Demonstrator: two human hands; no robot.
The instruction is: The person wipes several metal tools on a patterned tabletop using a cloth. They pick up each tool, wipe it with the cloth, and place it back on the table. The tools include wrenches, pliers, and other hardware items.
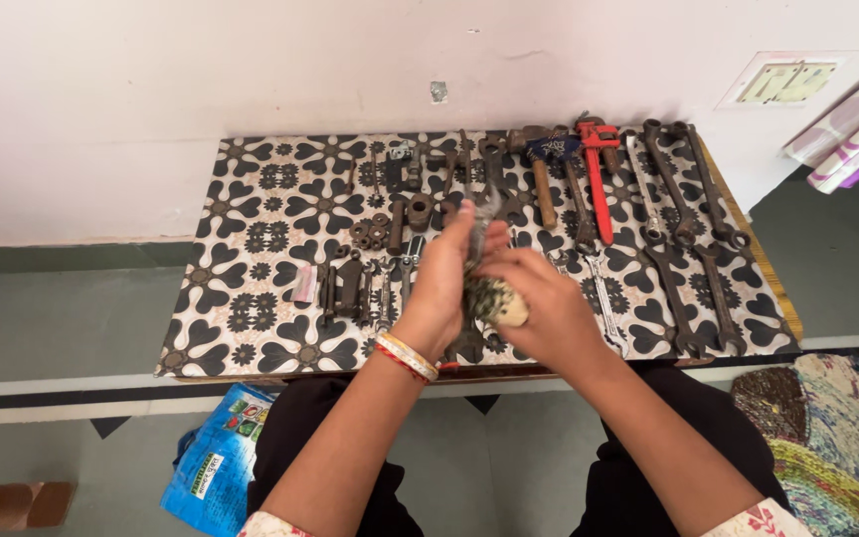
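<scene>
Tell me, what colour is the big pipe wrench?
Red, with a darker metal jaw. The pipe wrench shows best in the head view.

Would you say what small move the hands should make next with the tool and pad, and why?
Probably keep the left hand gripping the metal tool and draw the scrubbing pad in the right hand along it, since the pad sits at its lower end.

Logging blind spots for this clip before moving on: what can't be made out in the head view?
- Metal tool between both hands: motion-blurred and mostly covered by the left hand; its kind is unclear.
- Speckled wad under the right hand: fingers hide most of it.
- Small dark parts on the patterned board: too small to identify.
- Blue packet: partly behind the person's leg.
</scene>
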